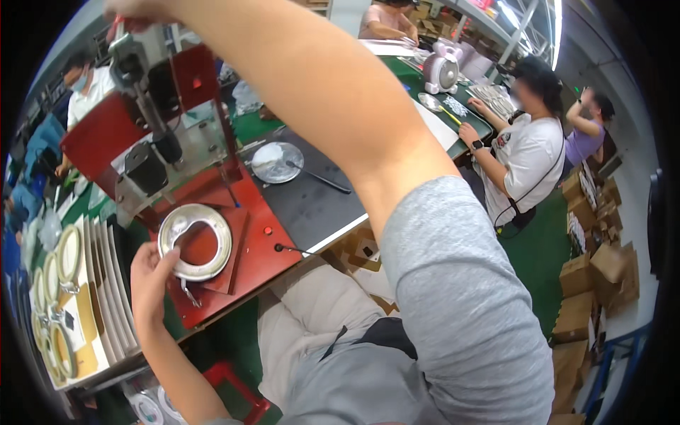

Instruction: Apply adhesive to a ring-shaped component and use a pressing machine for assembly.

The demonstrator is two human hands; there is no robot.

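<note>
A metal ring (195, 242) is seated on the red press base (244, 255) at left centre, steadied by the left hand's (150, 280) fingertips, while the press lever (124, 32) at upper left is grasped by the right hand (134, 10), pressing seemingly not yet done.

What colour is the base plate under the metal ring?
Red, seen in the head view: the base plate under the metal ring.

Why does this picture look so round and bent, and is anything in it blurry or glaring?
Head view: a fisheye lens leaves black corners and bows the table edge. The raised right arm sits close and slightly soft; the right hand is cut by the rim. The metal ring by the left hand glints, ceiling lights flare white, and one co-worker's face is blurred.
</note>
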